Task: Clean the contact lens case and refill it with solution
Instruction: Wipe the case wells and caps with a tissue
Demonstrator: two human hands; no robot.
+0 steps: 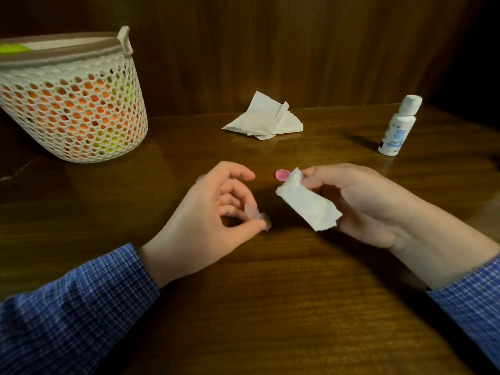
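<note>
My left hand (211, 212) pinches a small clear contact lens case (257, 216) between thumb and fingers, just above the wooden table (270, 307). To its right, my right hand (362, 201) grips a folded white tissue (307, 203) that hangs down toward the case without touching it. A pink cap (282, 175) lies on the table just behind the tissue. The white solution bottle (399, 127) stands upright with its cap on at the far right.
A white mesh basket (73, 104) holding orange and green items stands at the far left. A crumpled white tissue (266, 119) lies at the back middle, against the dark wooden wall.
</note>
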